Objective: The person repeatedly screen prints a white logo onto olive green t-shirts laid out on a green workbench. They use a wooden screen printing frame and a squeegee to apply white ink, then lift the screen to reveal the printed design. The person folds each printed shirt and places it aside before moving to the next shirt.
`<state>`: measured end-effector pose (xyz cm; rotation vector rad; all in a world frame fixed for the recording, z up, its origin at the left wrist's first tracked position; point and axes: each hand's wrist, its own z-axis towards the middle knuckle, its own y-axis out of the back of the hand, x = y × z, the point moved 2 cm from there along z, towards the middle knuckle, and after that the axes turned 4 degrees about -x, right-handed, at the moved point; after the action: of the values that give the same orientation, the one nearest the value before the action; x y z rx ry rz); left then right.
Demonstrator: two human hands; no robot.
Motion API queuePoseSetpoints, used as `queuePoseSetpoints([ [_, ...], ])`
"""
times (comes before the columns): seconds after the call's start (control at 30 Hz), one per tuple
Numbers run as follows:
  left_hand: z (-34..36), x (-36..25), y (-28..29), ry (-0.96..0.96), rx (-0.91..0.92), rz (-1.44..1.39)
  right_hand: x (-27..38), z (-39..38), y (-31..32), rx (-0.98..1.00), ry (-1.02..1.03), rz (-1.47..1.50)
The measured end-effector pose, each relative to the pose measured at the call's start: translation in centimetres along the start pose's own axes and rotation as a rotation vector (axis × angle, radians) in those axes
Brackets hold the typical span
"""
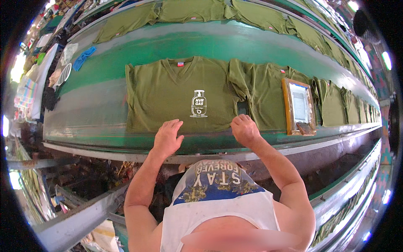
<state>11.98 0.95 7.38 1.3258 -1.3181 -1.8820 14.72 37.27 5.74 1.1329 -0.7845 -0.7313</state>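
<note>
An olive green V-neck T-shirt (pixel 161 94) lies flat on the green table, a white gas-cylinder print on its front. My left hand (pixel 168 137) is at the lower hem, its fingers stretched out and the thumb apart, holding nothing. At the shirt's lower right corner, my right hand (pixel 245 129) has its fingers curled and pinched on the hem. A second green T-shirt (pixel 266 96) lies just right of the first, sleeves meeting. On that one rests a wood-edged printing screen (pixel 287 107), with a small dark wooden piece (pixel 304 129) at its near end.
The long green table (pixel 105 67) carries more green shirts (pixel 333 101) off to the right. Another row of shirts (pixel 191 10) lies along the far side. A blue cloth (pixel 84 58) and a white oval object (pixel 64 75) are at the left end. A metal rail (pixel 84 149) edges the near side.
</note>
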Motion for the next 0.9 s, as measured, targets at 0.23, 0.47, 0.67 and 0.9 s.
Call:
queuePoseSetpoints([
  [0.23, 3.7, 2.8, -0.2, -0.035, 0.002, 0.236, -0.1, 4.3, 5.0, -0.350, -0.118, 0.151],
  [0.47, 9.4, 3.2, 5.7, -0.115, -0.370, -0.150, 1.3, 3.2, 6.3, -0.378, 0.118, 0.146],
  [0.67, 14.7, -2.5, 11.0, -0.185, -0.455, -0.645, 5.9, 5.6, 5.1, -0.279, 0.101, 0.268],
  [0.9, 18.6, -5.7, 12.4, -0.111, -0.595, -0.901, 7.5, 8.6, 6.0, -0.340, -0.225, 0.286],
])
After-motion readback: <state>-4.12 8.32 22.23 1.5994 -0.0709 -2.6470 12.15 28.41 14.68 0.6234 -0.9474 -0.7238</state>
